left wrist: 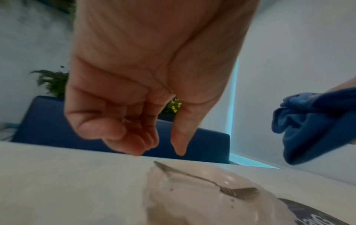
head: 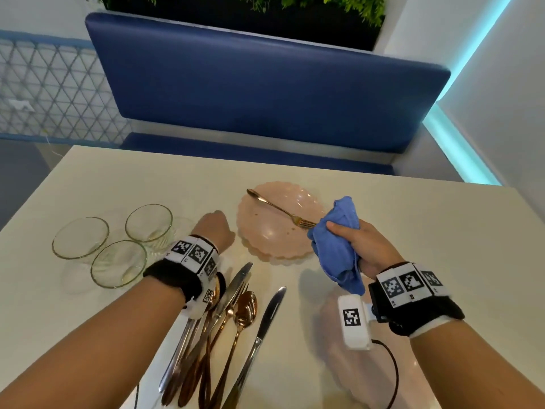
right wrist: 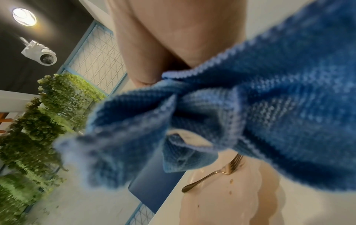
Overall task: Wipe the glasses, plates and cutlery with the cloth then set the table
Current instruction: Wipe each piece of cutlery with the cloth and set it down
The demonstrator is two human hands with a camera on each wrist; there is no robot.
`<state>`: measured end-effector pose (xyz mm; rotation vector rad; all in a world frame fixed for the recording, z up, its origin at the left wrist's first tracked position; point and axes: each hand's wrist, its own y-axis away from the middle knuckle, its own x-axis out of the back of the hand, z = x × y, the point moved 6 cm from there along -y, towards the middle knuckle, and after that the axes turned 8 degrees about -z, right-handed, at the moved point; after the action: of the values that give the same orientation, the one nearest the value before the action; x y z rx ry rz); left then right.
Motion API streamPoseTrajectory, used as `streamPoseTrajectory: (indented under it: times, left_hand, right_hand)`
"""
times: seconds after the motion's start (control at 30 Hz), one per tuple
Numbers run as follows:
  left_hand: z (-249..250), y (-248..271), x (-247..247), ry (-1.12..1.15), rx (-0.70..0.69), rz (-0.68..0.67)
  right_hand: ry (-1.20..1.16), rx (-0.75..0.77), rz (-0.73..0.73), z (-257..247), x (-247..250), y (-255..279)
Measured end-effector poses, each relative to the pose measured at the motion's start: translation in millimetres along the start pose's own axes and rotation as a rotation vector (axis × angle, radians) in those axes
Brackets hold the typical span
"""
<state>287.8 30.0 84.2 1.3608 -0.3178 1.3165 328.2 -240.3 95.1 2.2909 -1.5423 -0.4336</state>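
2 hands are over the counter (head: pixel 398 219), and I see them from the head and both wrist views. My left hand (head: pixel 213 228) reaches forward just left of the plate (head: pixel 265 240), palm down, wrist bent so the fingers (left wrist: pixel 133 141) droop toward the surface. In the left wrist view they hang loosely curled and bunched, the thumb (left wrist: pixel 181 137) pointing straight down beside them, with a narrow gap between; that grip holds nothing and hovers above the counter, near the handle end of the fork (head: pixel 280 208).

My right hand (head: pixel 364 246) is raised at the plate's right edge, its grip closed round the bunched blue cloth (head: pixel 336 246), thumb pressed across the front. Cloth spills above and below the fist; the right wrist view shows its folds hanging over the fork's tines. I cannot tell whether cloth and tines touch.

The pink scalloped plate lies mid-counter with the fork lying diagonally across it, handle toward the far left, tines toward the cloth. A few dark specks dot the plate. 3 glasses (head: pixel 118 243) stand clustered at the left. Remaining cutlery (head: pixel 230 323), knives, spoons and a fork, lies heaped near me, partly under my left wrist. Another pale plate (head: pixel 330 335) sits under my right wrist.
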Motion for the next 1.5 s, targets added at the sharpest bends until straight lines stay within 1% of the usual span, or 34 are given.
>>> streamPoseTrajectory:
  times: [0.07, 0.1, 0.2, 0.27, 0.3, 0.33, 0.4, 0.43, 0.5, 0.53, 0.6, 0.67, 0.73, 0.77, 0.83, 0.87, 0.93, 1.0, 1.07, 1.1, 1.17, 1.2, 1.27, 1.33, 1.4, 1.43, 1.47, 1.5]
  left_hand:
    - [36.1, -20.7, 11.0, -0.037, -0.115, 0.049]
    - [55.7, -28.0, 12.5, -0.084, -0.163, 0.052]
    - [99.4, -58.1, -3.0, -0.297, -0.275, -0.007]
    - [108.2, -95.6, -26.0, -0.426, -0.29, -0.084]
    - [108.6, -118.9, -39.5, -0.486, -0.267, -0.124]
    - [109.7, -129.1, -46.1, -0.553, -0.252, -0.127]
    - [111.7, -118.9, -36.5, -0.594, -0.215, -0.124]
    - [112.5, -105.6, -31.7, -0.599, -0.207, -0.136]
    - [110.8, -98.0, -29.9, -0.592, -0.214, -0.115]
    - [105.5, -101.4, -33.0, -0.578, -0.214, -0.112]
    - [96.7, -99.5, -35.9, -0.536, -0.204, -0.161]
    - [89.0, -91.7, -34.5, -0.431, -0.21, -0.215]
    - [84.3, -81.7, -33.3, -0.197, -0.245, -0.257]
    - [82.0, -74.0, -32.7, -0.009, -0.256, -0.268]
    - [75.0, -56.4, -32.0, 0.354, -0.234, -0.283]
    - [72.0, -46.4, -33.2, 0.469, -0.232, -0.289]
    - [73.5, -18.9, -37.6, 0.586, -0.262, -0.322]
    - [77.7, 6.6, -43.5, 0.656, -0.296, -0.34]
    - [78.7, 24.4, -43.1, 0.667, -0.32, -0.29]
    - [77.3, 31.3, -41.2, 0.644, -0.325, -0.256]
    - [70.6, 42.3, -35.0, 0.608, -0.33, -0.203]
    - [66.6, 47.6, -30.8, 0.597, -0.329, -0.186]
    - [57.3, 55.6, -20.7, 0.573, -0.321, -0.151]
    - [49.5, 61.1, -9.8, 0.561, -0.318, -0.111]
    - [41.8, 68.1, -0.6, 0.527, -0.325, -0.086]
    - [37.5, 73.4, 1.6, 0.505, -0.329, -0.087]
    - [32.4, 79.5, 1.8, 0.489, -0.336, -0.097]
    - [26.5, 85.2, 0.9, 0.495, -0.337, -0.111]
  right_hand:
    - [-0.021, -0.01, 0.027, 1.8, 9.7, -1.9]
    - [-0.031, -0.016, 0.031, 3.6, 13.1, -3.7]
    - [-0.045, -0.046, 0.028, 13.2, 19.7, -9.5]
    - [-0.054, -0.063, 0.018, 20.8, 22.7, -13.1]
    - [-0.057, -0.071, 0.012, 24.9, 24.0, -14.6]
    - [-0.061, -0.076, 0.01, 28.5, 25.4, -15.6]
    - [-0.057, -0.078, 0.012, 35.3, 28.6, -16.4]
    - [-0.058, -0.077, 0.012, 39.5, 30.3, -16.8]
    - [-0.065, -0.097, 0.027, 47.7, 33.9, -18.1]
    - [-0.062, -0.11, 0.035, 51.1, 34.7, -18.6]
    - [-0.055, -0.14, 0.036, 54.9, 34.0, -21.3]
    - [-0.056, -0.176, 0.01, 57.3, 27.5, -25.5]
    - [-0.081, -0.201, -0.015, 58.1, 19.4, -32.5]
    - [-0.12, -0.209, -0.031, 56.8, 13.7, -35.5]
    - [-0.255, -0.202, -0.064, 52.3, -1.0, -39.9]
    - [-0.337, -0.185, -0.095, 46.1, -12.3, -42.4]
    - [-0.47, -0.135, -0.12, 33.3, -33.8, -47.9]
    - [-0.477, -0.097, -0.027, 27.9, -48.6, -58.1]
    - [-0.344, -0.06, 0.075, 23.3, -55.2, -62.6]
    - [-0.252, -0.039, 0.098, 19.9, -56.7, -61.6]
    - [-0.121, 0.025, 0.091, 11.4, -60.3, -57.9]
    - [-0.095, 0.063, 0.087, 7.5, -62.1, -57.3]
    - [-0.002, 0.123, 0.117, 0.6, -67.1, -59.5]
    - [0.181, 0.188, 0.171, -9.2, -72.9, -62.2]
    - [0.317, 0.248, 0.167, -24.0, -80.1, -59.0]
    - [0.34, 0.271, 0.214, -30.2, -74.5, -58.2]
    - [0.304, 0.267, 0.277, -36.7, -64.0, -53.7]
    - [0.247, 0.262, 0.271, -40.4, -48.9, -54.5]
